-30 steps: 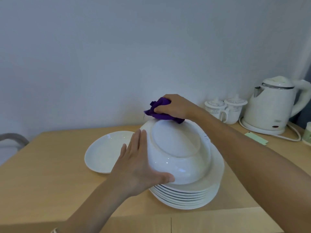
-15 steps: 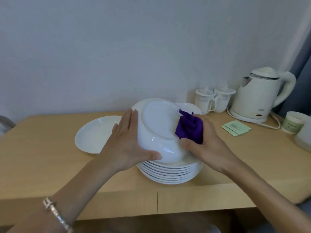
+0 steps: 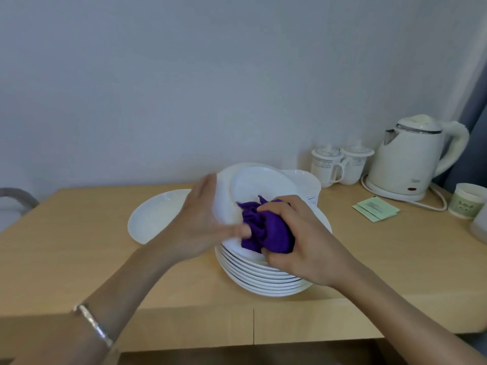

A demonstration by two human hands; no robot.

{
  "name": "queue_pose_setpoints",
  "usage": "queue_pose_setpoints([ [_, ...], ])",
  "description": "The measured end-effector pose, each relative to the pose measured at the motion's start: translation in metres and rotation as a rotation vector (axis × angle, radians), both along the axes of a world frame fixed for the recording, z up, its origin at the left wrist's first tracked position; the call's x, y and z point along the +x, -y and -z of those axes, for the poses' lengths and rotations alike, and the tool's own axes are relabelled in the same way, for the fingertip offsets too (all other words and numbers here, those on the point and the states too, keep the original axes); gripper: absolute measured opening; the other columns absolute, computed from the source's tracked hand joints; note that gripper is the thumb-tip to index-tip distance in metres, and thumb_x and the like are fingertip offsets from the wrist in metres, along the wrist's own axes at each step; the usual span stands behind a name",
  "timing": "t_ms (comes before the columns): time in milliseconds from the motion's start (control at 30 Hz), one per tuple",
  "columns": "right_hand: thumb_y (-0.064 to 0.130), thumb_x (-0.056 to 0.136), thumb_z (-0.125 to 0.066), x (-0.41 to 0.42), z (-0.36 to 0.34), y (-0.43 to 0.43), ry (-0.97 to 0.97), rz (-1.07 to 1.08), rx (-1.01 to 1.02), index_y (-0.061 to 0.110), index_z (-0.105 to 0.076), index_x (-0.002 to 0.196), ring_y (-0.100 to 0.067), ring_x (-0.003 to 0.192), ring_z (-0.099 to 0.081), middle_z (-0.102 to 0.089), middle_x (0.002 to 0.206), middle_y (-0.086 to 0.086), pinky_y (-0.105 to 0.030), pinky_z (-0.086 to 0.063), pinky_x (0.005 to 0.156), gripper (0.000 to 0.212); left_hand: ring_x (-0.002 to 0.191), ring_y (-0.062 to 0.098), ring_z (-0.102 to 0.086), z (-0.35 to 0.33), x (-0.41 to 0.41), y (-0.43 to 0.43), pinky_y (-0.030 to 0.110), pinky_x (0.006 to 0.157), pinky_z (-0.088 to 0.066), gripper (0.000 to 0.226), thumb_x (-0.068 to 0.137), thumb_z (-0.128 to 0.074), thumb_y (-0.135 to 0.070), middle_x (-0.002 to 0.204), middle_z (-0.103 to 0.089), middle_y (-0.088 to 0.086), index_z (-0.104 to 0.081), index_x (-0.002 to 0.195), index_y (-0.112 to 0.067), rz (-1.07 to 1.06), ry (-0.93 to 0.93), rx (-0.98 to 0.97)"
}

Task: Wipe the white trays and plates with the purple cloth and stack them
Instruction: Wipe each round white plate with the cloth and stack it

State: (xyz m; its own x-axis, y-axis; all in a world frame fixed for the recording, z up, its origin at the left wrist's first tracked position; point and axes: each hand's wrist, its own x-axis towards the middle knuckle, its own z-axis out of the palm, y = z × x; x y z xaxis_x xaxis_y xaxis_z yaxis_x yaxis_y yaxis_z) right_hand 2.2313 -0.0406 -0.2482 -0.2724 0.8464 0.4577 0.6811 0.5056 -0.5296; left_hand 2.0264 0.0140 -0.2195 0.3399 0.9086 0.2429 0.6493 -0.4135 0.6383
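Right hand (image 3: 297, 238) fingers curled tight round bunched purple cloth (image 3: 266, 230), pressed on tilted plate (image 3: 261, 185) atop stack (image 3: 263, 277); left hand (image 3: 203, 219) blurred, fingers straight, together, flat against plate rim; risk: unclasped plate could slide off stack if wipe pushed hard.

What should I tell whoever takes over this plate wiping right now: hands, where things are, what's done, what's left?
Left hand: blurred, flat against the tilted plate, propping it over the stack.
Right hand: grips the purple cloth, pressed to that plate.
Done: which plates are already clean cannot be told.
Left: finish this one, lay it on the stack, then see to the loose plate left of the stack and the rear plate behind it.
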Motion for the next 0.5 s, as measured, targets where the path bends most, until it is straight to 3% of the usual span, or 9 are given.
queue_pose_setpoints([
  [67, 0.041, 0.064, -0.063, 0.001, 0.003, 0.003, 0.021, 0.007, 0.0, 0.046, -0.044, 0.121, -0.005, 0.118, -0.041, -0.04, 0.124, 0.013, -0.02, -0.037, 0.098, 0.061, 0.141, 0.011, -0.022, -0.009, -0.004, -0.008, 0.03, 0.113, -0.019, 0.082, 0.08, -0.043, -0.073, 0.151, -0.026, -0.012, -0.028, 0.146, -0.026, -0.152, 0.217, -0.127],
  [100, 0.043, 0.063, -0.06, 0.0, 0.004, 0.004, 0.022, 0.011, 0.005, 0.048, -0.042, 0.12, -0.007, 0.118, -0.041, -0.04, 0.124, 0.013, -0.021, -0.038, 0.098, 0.06, 0.135, 0.011, -0.032, -0.01, -0.004, -0.014, 0.031, 0.111, -0.023, 0.069, 0.085, -0.033, -0.07, 0.146, -0.036, -0.013, -0.039, 0.139, -0.029, -0.212, 0.313, -0.193],
  [167, 0.046, 0.06, -0.057, -0.001, 0.004, 0.006, 0.021, 0.021, 0.012, 0.05, -0.04, 0.118, -0.008, 0.118, -0.042, -0.039, 0.123, 0.014, -0.022, -0.038, 0.099, 0.06, 0.115, 0.011, -0.051, -0.008, 0.0, -0.021, 0.03, 0.099, -0.037, 0.041, 0.097, -0.033, -0.055, 0.126, -0.056, -0.012, -0.057, 0.115, -0.027, -0.202, 0.471, -0.345],
  [233, 0.047, 0.06, -0.056, -0.003, 0.003, 0.006, 0.022, 0.03, 0.023, 0.052, -0.039, 0.118, -0.008, 0.118, -0.043, -0.039, 0.123, 0.017, -0.023, -0.039, 0.099, 0.061, 0.104, 0.013, -0.062, -0.004, 0.007, -0.022, 0.028, 0.089, -0.047, 0.033, 0.101, -0.04, -0.037, 0.11, -0.069, -0.004, -0.066, 0.106, -0.016, -0.142, 0.653, -0.429],
  [367, 0.043, 0.063, -0.062, -0.014, -0.008, 0.007, -0.163, 0.026, 0.062, 0.046, -0.046, 0.12, -0.005, 0.121, -0.044, -0.041, 0.124, 0.018, -0.026, -0.039, 0.101, 0.059, 0.103, 0.023, -0.066, -0.01, 0.018, -0.016, 0.039, 0.095, -0.049, 0.029, 0.101, -0.045, -0.024, 0.107, -0.072, 0.01, -0.064, 0.111, -0.004, -0.089, 1.048, -0.525],
  [433, 0.037, 0.068, -0.066, -0.024, -0.027, 0.003, -0.258, 0.037, 0.147, 0.035, -0.05, 0.126, -0.005, 0.122, -0.043, -0.046, 0.126, 0.011, -0.026, -0.038, 0.103, 0.06, 0.104, 0.028, -0.065, -0.022, 0.028, -0.007, 0.041, 0.09, -0.051, 0.034, 0.102, -0.042, -0.024, 0.112, -0.068, 0.017, -0.058, 0.118, 0.001, -0.008, 1.147, -0.577],
  [500, 0.032, 0.071, -0.068, -0.037, -0.053, -0.005, -0.306, 0.056, 0.252, 0.025, -0.05, 0.131, -0.005, 0.12, -0.046, -0.051, 0.127, 0.005, -0.025, -0.037, 0.103, 0.063, 0.098, 0.03, -0.064, -0.034, 0.04, 0.004, 0.041, 0.086, -0.051, 0.03, 0.1, -0.044, -0.017, 0.107, -0.067, 0.02, -0.058, 0.118, 0.002, 0.049, 1.153, -0.51],
])
